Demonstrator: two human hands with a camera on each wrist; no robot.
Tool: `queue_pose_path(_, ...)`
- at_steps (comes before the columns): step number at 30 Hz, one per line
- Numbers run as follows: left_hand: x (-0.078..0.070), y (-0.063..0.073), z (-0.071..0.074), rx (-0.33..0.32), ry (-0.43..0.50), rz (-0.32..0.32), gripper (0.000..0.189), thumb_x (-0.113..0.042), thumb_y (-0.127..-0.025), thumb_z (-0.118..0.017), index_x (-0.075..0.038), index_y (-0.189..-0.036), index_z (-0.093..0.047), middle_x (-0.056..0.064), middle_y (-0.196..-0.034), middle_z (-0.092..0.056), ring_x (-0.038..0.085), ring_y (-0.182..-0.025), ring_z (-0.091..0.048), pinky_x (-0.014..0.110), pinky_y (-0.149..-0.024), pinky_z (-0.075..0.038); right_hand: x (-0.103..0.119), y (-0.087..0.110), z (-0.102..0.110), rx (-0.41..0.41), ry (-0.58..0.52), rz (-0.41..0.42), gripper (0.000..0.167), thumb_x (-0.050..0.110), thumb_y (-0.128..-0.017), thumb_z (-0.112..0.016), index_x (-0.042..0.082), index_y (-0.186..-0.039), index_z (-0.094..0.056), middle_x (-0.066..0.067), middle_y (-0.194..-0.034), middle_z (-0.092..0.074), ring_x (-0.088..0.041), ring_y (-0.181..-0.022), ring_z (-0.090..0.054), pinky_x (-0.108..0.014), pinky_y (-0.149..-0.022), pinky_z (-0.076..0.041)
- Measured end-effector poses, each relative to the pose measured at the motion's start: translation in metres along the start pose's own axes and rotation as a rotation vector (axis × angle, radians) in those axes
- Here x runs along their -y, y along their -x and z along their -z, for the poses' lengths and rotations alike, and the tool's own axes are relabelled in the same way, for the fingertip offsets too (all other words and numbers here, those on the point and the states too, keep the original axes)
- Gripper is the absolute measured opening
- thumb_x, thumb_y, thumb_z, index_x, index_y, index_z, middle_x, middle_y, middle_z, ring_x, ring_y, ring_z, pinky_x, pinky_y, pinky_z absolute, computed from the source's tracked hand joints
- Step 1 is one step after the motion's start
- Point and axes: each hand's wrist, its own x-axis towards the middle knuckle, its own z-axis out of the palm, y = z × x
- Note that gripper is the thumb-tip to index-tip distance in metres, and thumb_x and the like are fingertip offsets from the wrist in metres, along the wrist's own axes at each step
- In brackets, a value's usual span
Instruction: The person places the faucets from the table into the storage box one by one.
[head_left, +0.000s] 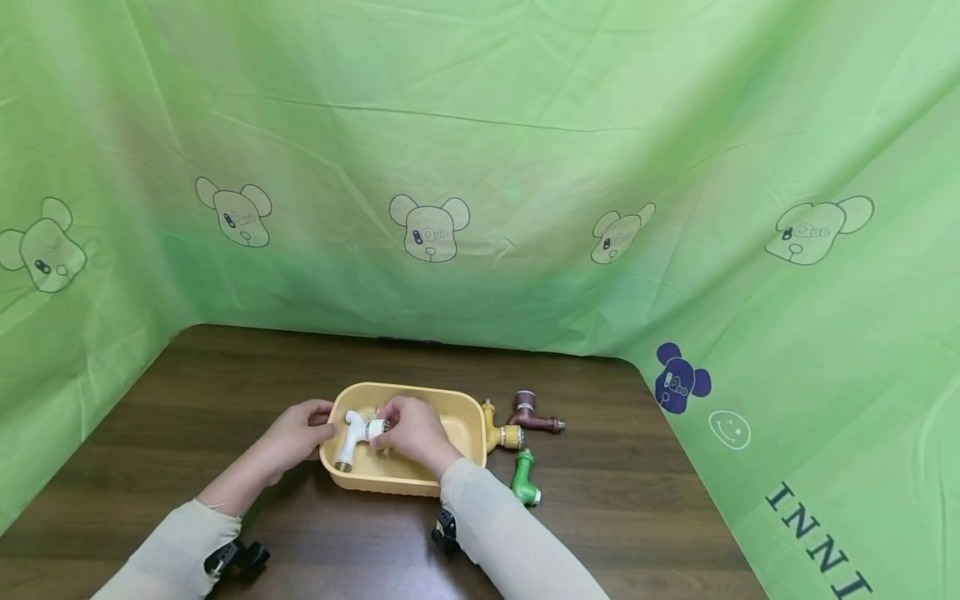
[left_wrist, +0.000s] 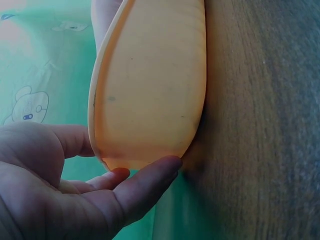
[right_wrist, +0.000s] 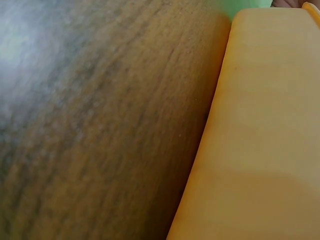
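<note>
White tap point(head_left: 356, 430): is lying inside the basin, between the two hands, its knob just at the right fingertips; whether it is touching the basin floor, I cannot tell.
Right hand point(head_left: 411, 431): is reaching into the basin, thumb and fingers closing in a pinch round the tap's knob.
Left hand point(head_left: 294, 433): is gripping the basin's end, fingers and thumb bent about the wall, apparently steadying it.
Step in hand: seems to be placing or picking up the white tap; the view is not settling which.
Next move: is probably calling for a clean release or a straight lift, the left hand bracing.
Basin point(head_left: 397, 485): is sitting on the desk point(head_left: 637, 500), under the right hand.
Yellow tap point(head_left: 492, 427), brown tap point(head_left: 525, 402), green tap point(head_left: 522, 477): are lying outside the basin, right of the right hand.
</note>
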Motion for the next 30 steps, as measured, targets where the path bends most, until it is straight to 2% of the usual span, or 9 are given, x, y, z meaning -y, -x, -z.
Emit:
queue_pose_path(9, 0.0004, -0.0004, 0.0003, 0.004, 0.004, -0.007, 0.051, -0.006, -0.101, -0.056, 0.014, -0.145, -0.04, 0.032, -0.133, -0.056, 0.03, -0.109, -0.066, 0.04, -0.078, -0.063, -0.0011, -0.0009, -0.001, -0.011, 0.099, 0.031, 0.034, 0.027, -0.07, -0.094, 0.021, -0.096, -0.074, 0.011, -0.086, -0.067, -0.008, -0.081, -0.057, -0.029, -0.079, -0.048)
queue_pose_path(19, -0.0015, 0.0015, 0.0001, 0.004, -0.005, 0.005, 0.051, -0.006, -0.101, -0.056, 0.014, -0.145, -0.04, 0.032, -0.134, -0.055, 0.031, -0.11, -0.065, 0.04, -0.078, -0.063, -0.0002, 0.0005, -0.0005, -0.017, 0.146, 0.032, 0.031, 0.03, -0.071, -0.094, 0.025, -0.093, -0.072, 0.014, -0.083, -0.065, -0.01, -0.083, -0.056, -0.034, -0.087, -0.044)
queue_pose_path(30, -0.0017, 0.0019, 0.0003, 0.003, -0.001, 0.011, 0.05, -0.007, -0.101, -0.057, 0.013, -0.145, -0.041, 0.031, -0.133, -0.056, 0.031, -0.11, -0.065, 0.041, -0.08, -0.063, -0.0021, 0.0015, 0.0002, -0.014, 0.169, 0.063, 0.03, 0.032, -0.072, -0.093, 0.026, -0.092, -0.071, 0.014, -0.081, -0.064, -0.01, -0.081, -0.056, -0.036, -0.088, -0.043)
